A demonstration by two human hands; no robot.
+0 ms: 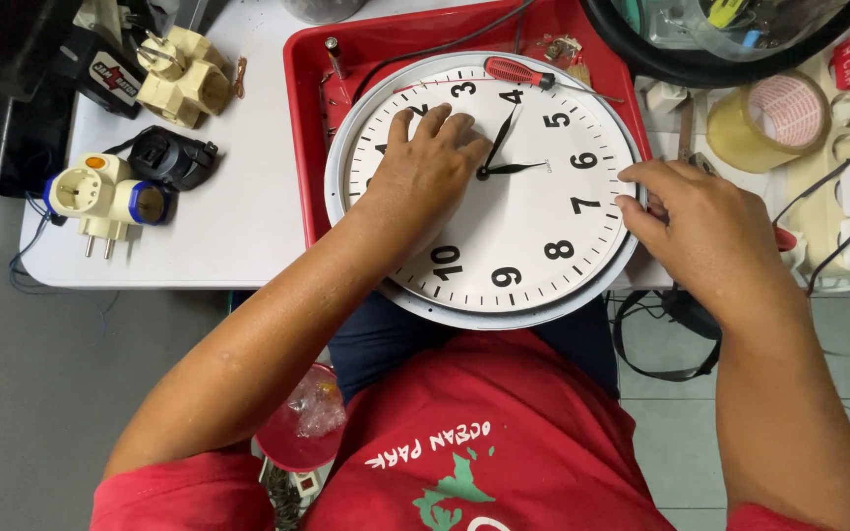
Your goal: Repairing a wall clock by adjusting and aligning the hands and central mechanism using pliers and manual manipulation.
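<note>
In the head view, a large round wall clock with a white dial, black numerals and a pale grey rim (pixel 533 226) lies face up, its far half resting in a red plastic tray (pixel 307 118) on a white table (pixel 238 216) and its near half overhanging the table edge above the person's lap. The left hand (pixel 425 172) lies flat on the dial, fingers slightly spread and curled, their tips pressing near the upper-left numerals just beside the thin black hands (pixel 504 157) at the centre. The right hand (pixel 700 226) grips the clock's right rim, thumb and fingers closed in a pinch on the edge.

The clock looks light and stiff, probably a plastic shell. The exposed dial appears smooth and the thin hands look easily bent, so the rim seems the safest place to hold, with the flat palm steadying the face away from the centre. Since part of it hangs off the table, it could tip toward the lap if released.

A red-handled screwdriver (pixel 518 71) lies touching the far rim. Open table space is to the left, past a black adapter (pixel 174 157) and cream multi-plug adapters (pixel 110 197). The right side is crowded: a roll of clear tape (pixel 769 118) and cables sit close.
</note>
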